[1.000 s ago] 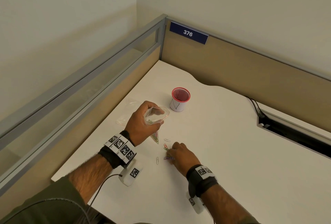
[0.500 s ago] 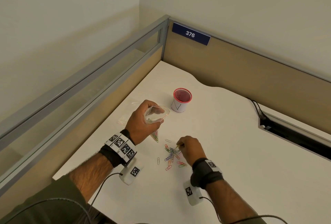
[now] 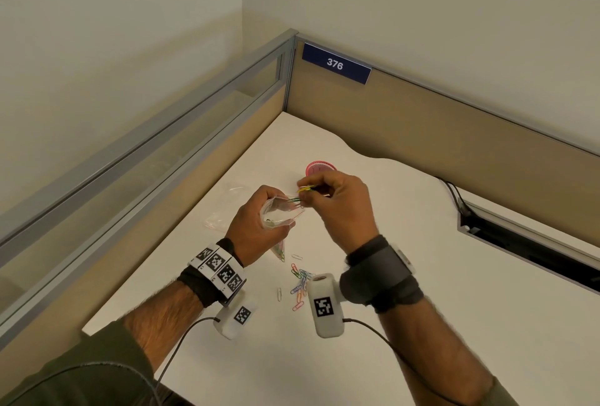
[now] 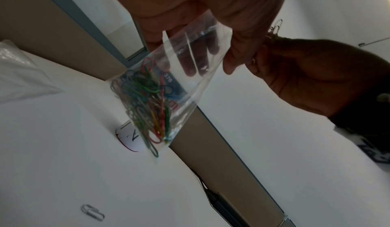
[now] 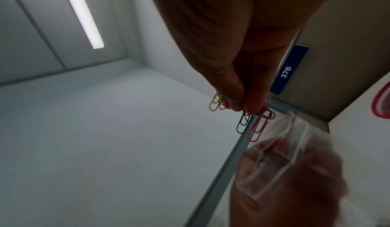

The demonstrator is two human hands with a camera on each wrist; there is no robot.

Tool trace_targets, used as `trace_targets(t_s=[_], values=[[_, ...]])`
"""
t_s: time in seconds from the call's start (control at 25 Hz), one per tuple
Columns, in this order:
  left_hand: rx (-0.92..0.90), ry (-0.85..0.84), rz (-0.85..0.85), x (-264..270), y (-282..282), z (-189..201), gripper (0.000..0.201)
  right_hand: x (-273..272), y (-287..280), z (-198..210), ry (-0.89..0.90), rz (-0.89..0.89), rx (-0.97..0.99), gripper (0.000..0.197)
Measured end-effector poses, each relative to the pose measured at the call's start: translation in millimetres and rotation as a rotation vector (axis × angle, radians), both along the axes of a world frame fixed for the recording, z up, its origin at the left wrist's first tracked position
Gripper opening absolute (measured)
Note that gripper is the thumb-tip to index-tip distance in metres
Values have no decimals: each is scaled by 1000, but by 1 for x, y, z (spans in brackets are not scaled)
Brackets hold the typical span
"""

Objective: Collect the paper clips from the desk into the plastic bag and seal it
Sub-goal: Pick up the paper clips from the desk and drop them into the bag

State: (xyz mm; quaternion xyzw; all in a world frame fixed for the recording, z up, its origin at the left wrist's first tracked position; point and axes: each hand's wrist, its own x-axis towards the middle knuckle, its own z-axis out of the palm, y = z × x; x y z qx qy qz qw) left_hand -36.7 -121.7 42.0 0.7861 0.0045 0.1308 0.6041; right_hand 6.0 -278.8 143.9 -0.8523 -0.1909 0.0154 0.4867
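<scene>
Coloured paper clips (image 3: 306,189) pinched in the right hand (image 3: 344,207), just beside the bag's mouth.
Left hand (image 3: 256,227) grips the open plastic bag (image 4: 168,87); its mouth lies just left of and below the right fingertips (image 5: 238,105), clips pointing in.

The right hand (image 3: 341,207) covers most of the pink-rimmed cup (image 3: 319,167) in the head view, leaving only the far rim. The right wrist camera (image 3: 324,303) hides part of the loose paper clips (image 3: 298,279) lying on the desk (image 3: 422,275) below that cup. In the right wrist view the plastic bag (image 5: 282,155) and the left hand (image 5: 295,189) are smeared by blur, and the cup (image 5: 382,104) is cut off by the right edge.
</scene>
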Motion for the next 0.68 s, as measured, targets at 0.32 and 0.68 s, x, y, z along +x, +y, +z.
trace_targets(t_s=[0.32, 0.68], values=[[16, -6, 3, 2, 0, -2, 40, -11, 23, -8, -142, 193, -352, 13], [30, -11, -26, 1, -3, 3, 42, 1, 17, -8, -204, 99, -504, 16]])
